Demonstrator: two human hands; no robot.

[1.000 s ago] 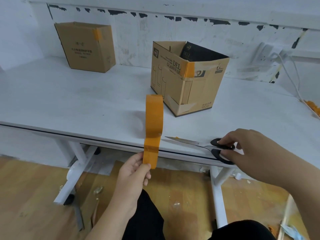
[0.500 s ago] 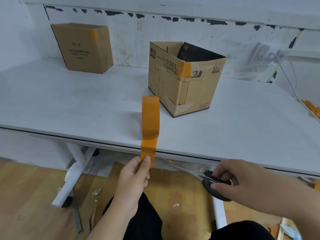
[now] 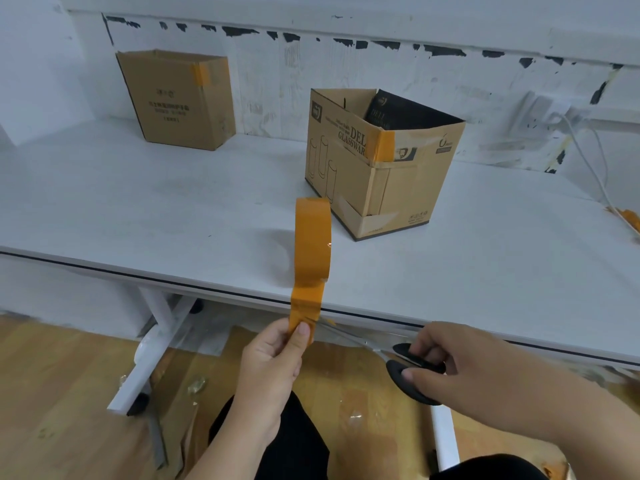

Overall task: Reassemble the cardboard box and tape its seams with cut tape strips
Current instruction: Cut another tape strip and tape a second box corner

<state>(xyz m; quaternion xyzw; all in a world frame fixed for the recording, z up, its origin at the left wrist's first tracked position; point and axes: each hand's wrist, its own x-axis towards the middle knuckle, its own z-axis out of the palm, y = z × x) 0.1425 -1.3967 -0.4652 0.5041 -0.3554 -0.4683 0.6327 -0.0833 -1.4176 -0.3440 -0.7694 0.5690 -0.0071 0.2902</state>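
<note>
Your left hand [image 3: 273, 358] pinches the tape [image 3: 307, 308] end, pulled down from the roll [image 3: 312, 242] standing at the worktop [image 3: 138, 209] edge. Your right hand [image 3: 460, 368] grips scissors [image 3: 401, 363], blades at the strip. Box [image 3: 377, 164] sits behind, open-topped.

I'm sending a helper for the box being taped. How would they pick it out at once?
On the white table two cardboard boxes stand near the back wall. Take the nearer box, right of centre, just behind the upright orange tape roll. Unlike the far box, it is open-topped, prints glassware drawings, and holds a black insert.
</note>
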